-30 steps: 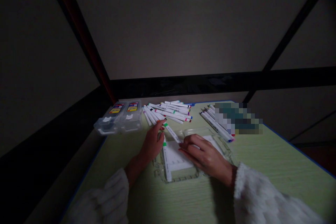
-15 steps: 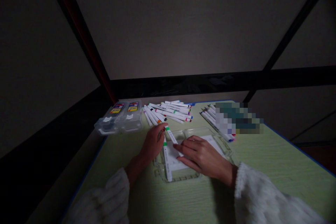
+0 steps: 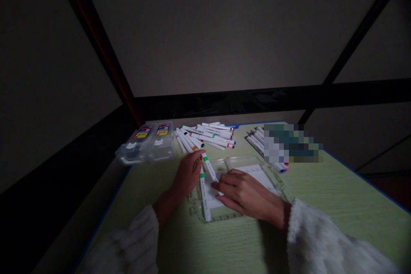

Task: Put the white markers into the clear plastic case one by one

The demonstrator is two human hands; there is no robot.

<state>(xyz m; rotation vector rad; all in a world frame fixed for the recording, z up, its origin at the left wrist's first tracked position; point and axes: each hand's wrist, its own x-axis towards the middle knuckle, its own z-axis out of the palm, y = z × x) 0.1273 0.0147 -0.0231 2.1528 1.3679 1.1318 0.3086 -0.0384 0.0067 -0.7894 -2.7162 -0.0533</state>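
Note:
A white marker (image 3: 210, 169) with a green band slants above a clear plastic case (image 3: 242, 161). My right hand (image 3: 244, 190) pinches its lower end between thumb and fingers. At the marker's upper, green-banded end are the curled fingertips of my left hand (image 3: 187, 173), closed on it. Another green-banded marker (image 3: 204, 199) lies along the left side of the case, just beneath my left hand. A white sheet (image 3: 257, 174) lines the inside of the case, partly covered by my right hand.
Two closed clear cases (image 3: 162, 150) with colourful labels stand at the table's back left. A loose heap of white markers (image 3: 212, 137) lies at the back middle. More markers (image 3: 261, 147) sit at the right beside a pixelated patch. A wall rises behind the green table (image 3: 321, 205).
My right hand and the slanted marker have shifted very slightly. Both hands keep the same hold, and the other marker stays where it was.

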